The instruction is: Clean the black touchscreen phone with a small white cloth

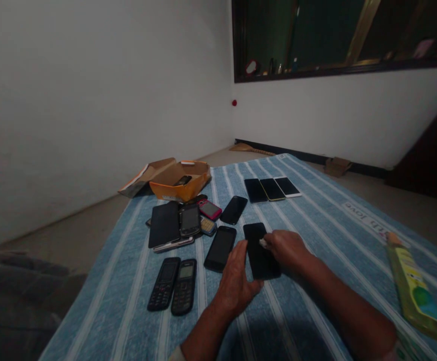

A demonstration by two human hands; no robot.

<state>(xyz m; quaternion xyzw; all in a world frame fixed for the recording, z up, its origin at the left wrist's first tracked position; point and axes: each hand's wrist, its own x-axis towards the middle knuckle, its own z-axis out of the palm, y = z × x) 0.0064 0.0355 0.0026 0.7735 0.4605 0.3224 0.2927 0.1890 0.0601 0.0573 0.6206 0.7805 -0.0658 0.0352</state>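
A black smartphone (258, 260) lies face up on the striped cloth in front of me. My left hand (235, 283) rests along its left edge, fingers stretched out and the thumb near its lower edge. On the screen's upper right, my right hand (288, 248) pinches a small white wad (264, 244), perhaps tissue or cloth. Just left of that phone is another dark smartphone (220, 248), partly behind my left fingers. Further up lies a third black smartphone (234, 209).
Two keypad phones (174, 286) lie at left, below a pile of phones (165, 224). Behind is an open orange box (181, 188) with a phone inside. Three smartphones (272, 189) lie in a row at the back. A bottle of yellow-green liquid (416, 288) lies at right.
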